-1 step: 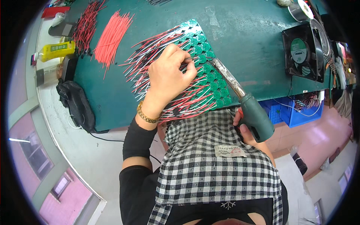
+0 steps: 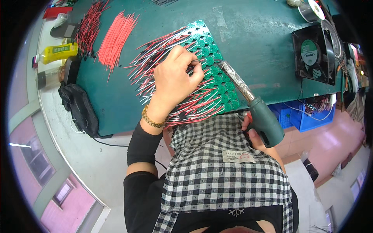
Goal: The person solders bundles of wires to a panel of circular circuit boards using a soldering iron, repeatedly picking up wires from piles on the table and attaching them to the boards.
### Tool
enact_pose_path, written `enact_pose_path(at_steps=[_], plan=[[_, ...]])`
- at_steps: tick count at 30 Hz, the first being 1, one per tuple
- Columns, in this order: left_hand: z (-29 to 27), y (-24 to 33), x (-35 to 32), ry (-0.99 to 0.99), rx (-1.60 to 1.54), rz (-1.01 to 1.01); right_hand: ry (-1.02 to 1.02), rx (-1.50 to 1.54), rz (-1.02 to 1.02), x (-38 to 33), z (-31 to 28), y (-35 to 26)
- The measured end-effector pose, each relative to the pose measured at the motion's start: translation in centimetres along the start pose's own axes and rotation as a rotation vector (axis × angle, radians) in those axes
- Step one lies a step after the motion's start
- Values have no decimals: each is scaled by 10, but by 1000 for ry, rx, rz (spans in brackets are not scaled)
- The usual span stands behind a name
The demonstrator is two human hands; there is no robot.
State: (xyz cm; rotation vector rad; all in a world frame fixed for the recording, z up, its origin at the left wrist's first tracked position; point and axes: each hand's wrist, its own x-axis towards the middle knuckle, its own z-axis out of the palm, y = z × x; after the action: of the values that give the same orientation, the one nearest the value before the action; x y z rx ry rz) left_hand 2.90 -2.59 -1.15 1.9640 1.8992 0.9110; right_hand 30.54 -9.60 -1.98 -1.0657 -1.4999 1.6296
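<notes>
A panel of round green circuit boards (image 2: 224, 88) lies on the bench in front of me, with many red, black and white wires (image 2: 153, 56) fanning out from it to the left. My left hand (image 2: 175, 75) is above these wires, thumb and forefinger pinched on a thin dark wire (image 2: 199, 60) at the panel. At the lower right, my right hand (image 2: 255, 136) grips a soldering iron (image 2: 267, 121) by its dark green handle; the handle hides part of the fingers. The iron's metal barrel slants up and left, its tip close to the pinched wire end. Contact cannot be made out.
Red wires (image 2: 117, 38) are bundled at the upper left, beside darker red wires (image 2: 90, 29). A yellow bottle (image 2: 58, 53) and a black mesh bag (image 2: 79, 110) line the left edge. Rightward are a black fan (image 2: 314, 54), a solder spool (image 2: 312, 11) and a blue crate (image 2: 311, 118).
</notes>
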Motion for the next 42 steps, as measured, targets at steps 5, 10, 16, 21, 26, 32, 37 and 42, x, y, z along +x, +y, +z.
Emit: enact_pose_path(at_steps=[5, 10, 16, 21, 26, 32, 37, 42], plan=[[-2, 6, -6, 38, -176, 64, -67, -227, 13, -13, -13, 10], [-1, 6, -10, -62, -85, 81, -96, -507, -83, -18, -12, 15], [-2, 7, -10, -75, -78, 68, -91, -406, -142, -6, -10, 10], [-2, 5, -10, -78, -81, 107, -94, -301, -141, 1, -8, 8], [-3, 5, -9, -94, -80, 92, -150, -352, -216, 2, -10, 11], [-3, 4, -9, -99, -76, 82, -95, -306, -135, -2, -6, 9], [-3, 4, -9, -97, -78, 79, -145, -394, -261, 2, -9, 15], [-2, 4, -8, -75, -77, 99, -96, -353, -199, -3, -9, 13]])
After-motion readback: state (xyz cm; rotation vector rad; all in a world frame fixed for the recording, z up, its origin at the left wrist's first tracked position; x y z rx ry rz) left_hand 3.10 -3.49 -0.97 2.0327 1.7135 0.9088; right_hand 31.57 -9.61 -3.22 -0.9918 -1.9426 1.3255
